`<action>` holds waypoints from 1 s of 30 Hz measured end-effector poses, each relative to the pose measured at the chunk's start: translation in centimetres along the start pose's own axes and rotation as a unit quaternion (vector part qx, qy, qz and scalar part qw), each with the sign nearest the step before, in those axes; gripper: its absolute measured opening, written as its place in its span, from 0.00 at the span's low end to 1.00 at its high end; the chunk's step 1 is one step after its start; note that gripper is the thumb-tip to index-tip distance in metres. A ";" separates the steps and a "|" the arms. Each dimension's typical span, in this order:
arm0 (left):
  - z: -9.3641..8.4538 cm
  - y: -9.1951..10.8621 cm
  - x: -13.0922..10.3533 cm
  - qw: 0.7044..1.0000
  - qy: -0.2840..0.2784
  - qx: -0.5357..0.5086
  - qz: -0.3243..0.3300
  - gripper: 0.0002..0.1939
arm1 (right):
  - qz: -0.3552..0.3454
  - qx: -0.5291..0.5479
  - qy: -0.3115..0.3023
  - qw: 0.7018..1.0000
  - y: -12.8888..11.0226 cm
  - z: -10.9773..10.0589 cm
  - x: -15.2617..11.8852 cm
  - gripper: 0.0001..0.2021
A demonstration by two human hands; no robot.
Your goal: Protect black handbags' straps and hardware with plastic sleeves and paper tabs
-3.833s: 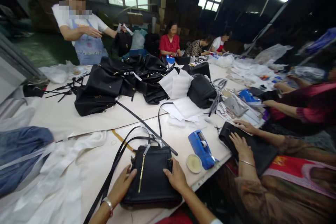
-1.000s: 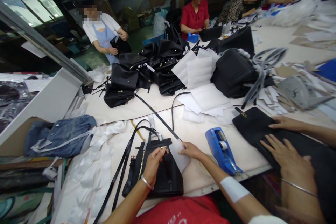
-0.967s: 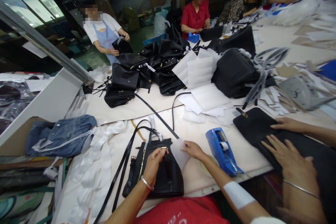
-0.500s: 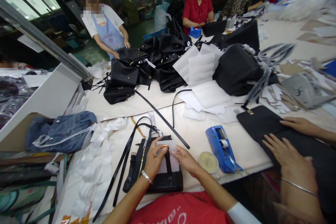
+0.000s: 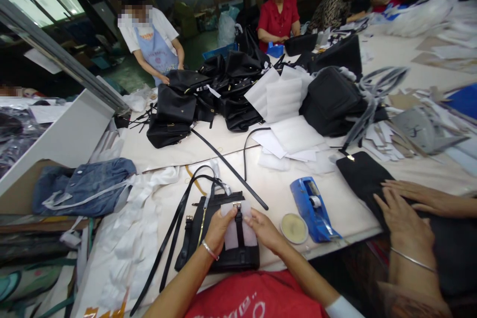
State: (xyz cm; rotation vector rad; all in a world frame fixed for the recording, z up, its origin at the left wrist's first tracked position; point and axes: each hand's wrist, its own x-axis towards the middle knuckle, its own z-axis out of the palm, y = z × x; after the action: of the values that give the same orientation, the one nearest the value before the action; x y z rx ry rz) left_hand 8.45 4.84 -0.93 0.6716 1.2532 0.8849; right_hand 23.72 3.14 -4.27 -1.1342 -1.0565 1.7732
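A black handbag [image 5: 201, 258] lies in front of me on the table, its long straps trailing to the left. On its front, a thin white foam sheet [image 5: 231, 236] is tucked beneath a black buckle strap [image 5: 239, 223] with a gold buckle [image 5: 237, 204]. My left hand [image 5: 216, 231] is closed on the sheet's left edge, thumb beside the buckle. At the right edge my right hand [image 5: 266, 231] pinches the same sheet, its fingertips partly hidden behind it. A second buckle strap [image 5: 188, 223] shows at the bag's left side.
A blue tape dispenser [image 5: 311, 208] and a round tin [image 5: 294, 228] stand to my right. Beyond them a co-worker's hands [image 5: 406, 208] rest on a black bag piece. Black bags [image 5: 175, 109] and foam sheets [image 5: 294, 134] lie ahead; a denim bag [image 5: 85, 186] is at left.
My left fingers have come down from above the buckle, with the thumb now beside it. The right hand still grips the sheet. The co-worker's hands have drawn closer together.
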 end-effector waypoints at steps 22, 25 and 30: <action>0.9 1.2 -0.7 0.989 -0.087 -0.095 -0.075 0.20 | -0.055 -0.244 0.152 0.956 0.4 1.9 -1.6 0.11; 1.0 0.9 -0.4 0.993 -0.063 -0.079 -0.066 0.19 | -0.054 -0.274 0.150 0.948 0.2 2.1 -1.7 0.12; 1.2 0.3 -0.2 0.998 -0.022 -0.043 -0.048 0.19 | -0.052 -0.285 0.096 0.952 -1.2 1.1 -2.6 0.15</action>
State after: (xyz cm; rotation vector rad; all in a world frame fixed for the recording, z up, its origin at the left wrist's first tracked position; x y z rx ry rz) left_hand 9.58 4.85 -0.30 0.5545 1.1915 0.8366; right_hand 23.67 0.90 -2.12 -1.5231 -1.5280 1.2684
